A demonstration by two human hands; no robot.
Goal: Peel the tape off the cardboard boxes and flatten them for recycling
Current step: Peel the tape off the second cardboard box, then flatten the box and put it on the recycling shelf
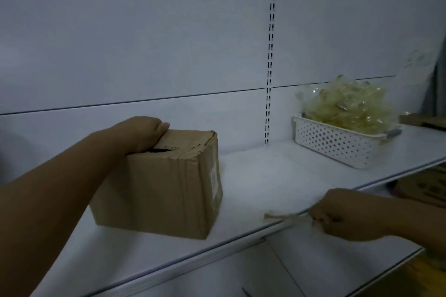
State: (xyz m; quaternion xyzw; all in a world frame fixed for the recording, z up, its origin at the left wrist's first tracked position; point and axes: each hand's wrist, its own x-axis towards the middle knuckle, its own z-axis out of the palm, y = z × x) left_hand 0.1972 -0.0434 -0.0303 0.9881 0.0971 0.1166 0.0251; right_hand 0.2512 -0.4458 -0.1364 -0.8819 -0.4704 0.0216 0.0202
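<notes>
Head view: one hand on a cardboard box, the other holding a strip of tape.
The cardboard box (164, 188) stands upright on the left part of a white shelf (265, 176), its top creased with a dark gap at the near edge. The left hand (142, 132) grips the box's top left corner. The right hand (342, 214), at the shelf's front edge and well apart from the box, pinches a twisted tape strip (284, 216) whose free end lies on the shelf. Farther right on the shelf sits a white perforated basket (337, 144) heaped with crumpled yellowish tape (345, 106).
</notes>
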